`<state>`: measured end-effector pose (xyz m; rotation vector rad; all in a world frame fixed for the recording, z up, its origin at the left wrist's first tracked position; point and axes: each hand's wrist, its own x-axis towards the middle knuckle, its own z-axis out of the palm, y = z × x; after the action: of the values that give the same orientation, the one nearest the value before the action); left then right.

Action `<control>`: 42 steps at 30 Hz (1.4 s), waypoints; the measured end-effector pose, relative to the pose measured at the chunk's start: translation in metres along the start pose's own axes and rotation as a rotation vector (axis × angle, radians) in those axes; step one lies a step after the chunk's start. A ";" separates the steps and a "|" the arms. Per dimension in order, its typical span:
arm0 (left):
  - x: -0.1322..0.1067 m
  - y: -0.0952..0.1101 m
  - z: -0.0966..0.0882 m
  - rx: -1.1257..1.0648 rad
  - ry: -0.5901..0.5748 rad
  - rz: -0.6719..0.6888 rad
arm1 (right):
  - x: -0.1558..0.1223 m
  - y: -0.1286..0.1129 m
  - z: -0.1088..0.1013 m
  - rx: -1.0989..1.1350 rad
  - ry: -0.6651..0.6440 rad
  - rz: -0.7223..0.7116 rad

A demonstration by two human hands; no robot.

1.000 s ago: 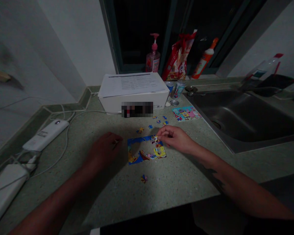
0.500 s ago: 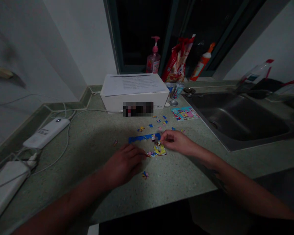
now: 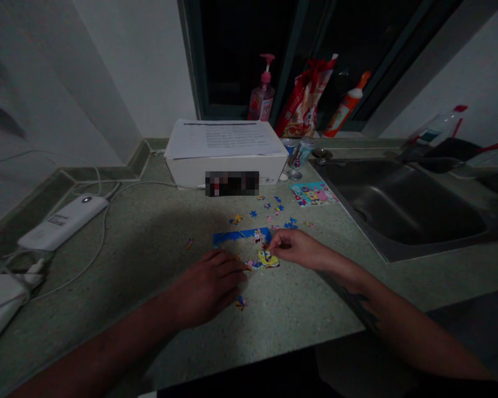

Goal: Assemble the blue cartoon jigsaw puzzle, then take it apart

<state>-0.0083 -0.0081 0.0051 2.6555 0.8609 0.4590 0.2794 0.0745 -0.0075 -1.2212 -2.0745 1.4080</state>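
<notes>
A partly assembled cardboard jigsaw with a blue upper border (image 3: 232, 238) lies flat on the speckled grey-green stone-look counter (image 3: 311, 309), between the two hands, with bare counter showing within its frame. The left hand (image 3: 213, 284), palm down, covers the jigsaw's lower left portion, fingertips at its bottom edge; whether it grips a piece cannot be told. The right hand (image 3: 292, 246) is at the jigsaw's right edge, thumb and fingertips drawn close together in a narrow pinch; anything held there is too small to confirm. Loose pieces noted: a yellow-and-dark knobbed piece (image 3: 235, 219) above the blue border, a blue knobbed piece (image 3: 290, 223) just beyond the right hand, and a blue-and-yellow piece (image 3: 241, 302) near the left hand, toward the counter's front. A rectangular, multicoloured cartoon card (image 3: 313, 194) lies farther back, near the rectangular stainless-steel sink (image 3: 410, 204).
</notes>
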 end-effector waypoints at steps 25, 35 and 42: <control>-0.001 -0.002 0.006 0.030 0.011 0.019 | -0.004 0.002 0.005 -0.332 0.100 -0.024; -0.003 -0.002 0.004 0.018 0.003 0.019 | -0.004 -0.003 0.005 -0.359 0.079 -0.105; -0.001 -0.002 0.004 0.026 0.008 0.022 | -0.005 -0.006 0.003 -0.403 0.084 -0.136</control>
<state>-0.0087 -0.0080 0.0009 2.6909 0.8461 0.4668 0.2768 0.0680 -0.0030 -1.2290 -2.4043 0.8887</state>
